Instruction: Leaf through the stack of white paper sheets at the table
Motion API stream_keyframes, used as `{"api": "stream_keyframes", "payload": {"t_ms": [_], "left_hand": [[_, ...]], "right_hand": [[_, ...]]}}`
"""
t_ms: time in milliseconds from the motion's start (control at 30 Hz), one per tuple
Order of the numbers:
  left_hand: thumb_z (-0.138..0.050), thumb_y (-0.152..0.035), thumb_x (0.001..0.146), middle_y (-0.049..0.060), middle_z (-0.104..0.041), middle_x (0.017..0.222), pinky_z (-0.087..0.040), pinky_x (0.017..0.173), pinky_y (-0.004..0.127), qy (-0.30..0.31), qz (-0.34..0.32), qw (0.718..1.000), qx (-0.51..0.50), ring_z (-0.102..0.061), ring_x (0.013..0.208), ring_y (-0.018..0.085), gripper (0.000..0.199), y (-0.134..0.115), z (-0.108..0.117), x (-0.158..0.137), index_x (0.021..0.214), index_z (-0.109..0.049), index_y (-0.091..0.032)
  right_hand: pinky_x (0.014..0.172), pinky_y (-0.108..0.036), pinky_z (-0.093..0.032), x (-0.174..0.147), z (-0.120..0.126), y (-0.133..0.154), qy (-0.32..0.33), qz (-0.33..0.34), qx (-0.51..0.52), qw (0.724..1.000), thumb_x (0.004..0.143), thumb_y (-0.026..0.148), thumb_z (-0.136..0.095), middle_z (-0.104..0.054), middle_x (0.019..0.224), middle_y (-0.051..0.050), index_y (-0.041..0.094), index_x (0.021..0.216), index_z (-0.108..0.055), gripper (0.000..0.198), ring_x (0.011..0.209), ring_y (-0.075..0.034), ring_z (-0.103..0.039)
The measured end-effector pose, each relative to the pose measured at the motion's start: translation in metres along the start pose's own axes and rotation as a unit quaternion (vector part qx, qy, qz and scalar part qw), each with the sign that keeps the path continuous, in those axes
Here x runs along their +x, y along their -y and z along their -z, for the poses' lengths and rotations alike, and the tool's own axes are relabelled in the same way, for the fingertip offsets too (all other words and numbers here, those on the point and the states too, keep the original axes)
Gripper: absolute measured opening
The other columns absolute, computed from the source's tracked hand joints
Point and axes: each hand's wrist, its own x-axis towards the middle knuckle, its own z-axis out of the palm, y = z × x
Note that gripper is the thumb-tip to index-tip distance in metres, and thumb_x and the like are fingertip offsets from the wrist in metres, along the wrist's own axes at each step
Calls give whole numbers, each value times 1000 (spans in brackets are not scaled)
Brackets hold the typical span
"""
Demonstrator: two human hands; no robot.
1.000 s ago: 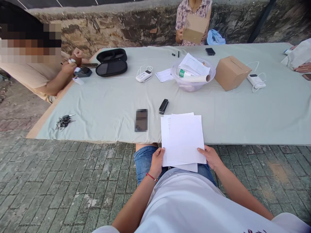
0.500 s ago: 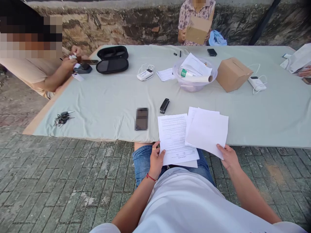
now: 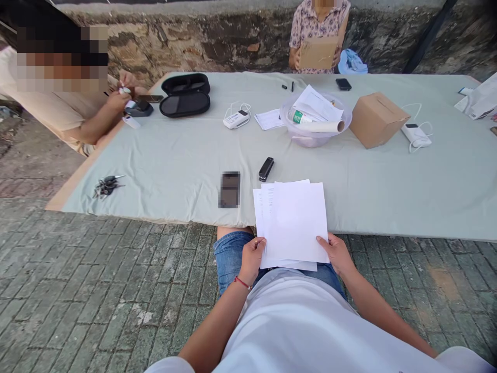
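Just past the top of the paper stack [image 3: 297,223], a black stapler [image 3: 266,169] lies tilted, with a dark phone [image 3: 230,190] to its left by the desk's near edge. Keys [image 3: 106,187] lie toward the near left corner. Farther in, a white corded device [image 3: 236,119], a loose sheet [image 3: 268,119], a filled plastic basin [image 3: 310,140] and a cardboard box [image 3: 376,122] form a row; an open black case [image 3: 185,105] sits near the far left corner. One person is at the left edge, another beyond the far edge.

Between the box and the near edge, plain cloth stretches across the desk [image 3: 388,191] toward the right.

The stack overlaps the near edge, its lower part above the wearer's lap; whether it touches the cloth I cannot tell. The left hand [image 3: 252,255] pinches its lower left side and the right hand [image 3: 337,253] its lower right, each with thumb on top, fingers nearly together on the paper.
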Motion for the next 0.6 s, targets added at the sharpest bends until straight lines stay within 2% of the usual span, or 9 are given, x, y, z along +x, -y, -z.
{"api": "stream_keyframes", "payload": {"t_ms": [133, 233, 400, 500, 600], "left_hand": [[-84, -43, 57, -3, -62, 66, -42, 56, 24, -16, 39, 998, -36, -54, 58, 13, 40, 7, -1, 4, 71, -57, -18], [-84, -44, 59, -4, -62, 68, -43, 56, 24, -7, 48, 996, -68, -56, 58, 13, 44, 8, -3, 5, 74, -51, -19], [-78, -45, 69, 1, -67, 83, -49, 66, 27, 10, 24, 997, -74, -63, 72, 16, 40, 4, -1, 3, 84, -50, -21], [-76, -41, 73, 6, -69, 100, -52, 78, 34, 23, -2, 998, -65, -66, 88, 21, 45, 3, 2, 0, 105, -52, -22], [-74, -36, 76, 7, -69, 108, -52, 85, 38, 50, -24, 997, -58, -67, 95, 22, 68, 1, 5, -2, 134, -40, -25]], "right_hand": [[84, -39, -56, 4, 4, -2, 18, -32, 35, 999, 73, 54, -75, -75, 108, -7, 20, 110, -71, 51, 97, -28, -70], [84, -39, -56, 8, 11, -7, 27, -43, 25, 998, 73, 51, -76, -75, 106, -7, 18, 109, -72, 50, 96, -28, -70], [80, -36, -57, 16, 34, -10, -65, -31, 20, 997, 72, 46, -77, -76, 101, -5, 19, 106, -73, 43, 88, -24, -71], [80, -32, -57, 19, 52, -4, -128, -17, 76, 989, 70, 42, -80, -76, 101, -4, 20, 105, -73, 42, 87, -21, -71], [81, -29, -57, 20, 63, 4, -167, 0, 122, 978, 67, 38, -83, -76, 102, -1, 22, 104, -74, 41, 86, -18, -70]]}}
